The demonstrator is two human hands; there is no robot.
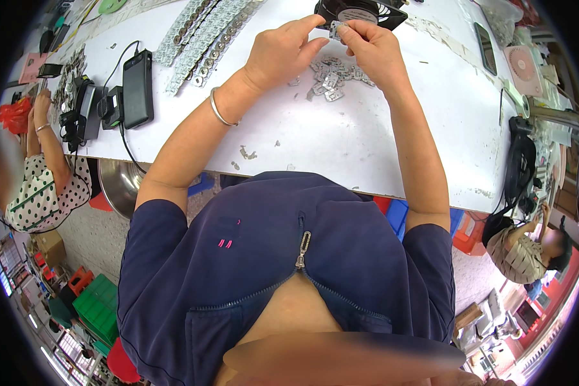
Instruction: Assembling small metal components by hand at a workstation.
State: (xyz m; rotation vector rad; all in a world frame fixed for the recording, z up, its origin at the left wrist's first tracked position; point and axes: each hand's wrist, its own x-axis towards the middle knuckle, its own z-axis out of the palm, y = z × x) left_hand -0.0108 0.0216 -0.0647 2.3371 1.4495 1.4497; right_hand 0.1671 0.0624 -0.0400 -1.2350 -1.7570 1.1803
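**Right hand pinches a metal piece**

We see the piece, small and grey, gripped between the right thumb and forefinger, just in front of a black fan at the table's far side. The left hand is beside it, thumb and forefinger spread apart toward the piece; we cannot tell whether either fingertip touches it. A bracelet circles the left wrist.

Below and between the hands, we find a loose pile of similar grey pieces on the white table. To the left of the left hand, several strips set with round parts lie side by side, slanting across the table. Further left we see a black power bank with cables. Toward the right end lie a dark phone and, beyond it, a pink box.

We also see two other people: one at the far left in a dotted top, one at the far right in a striped shirt.
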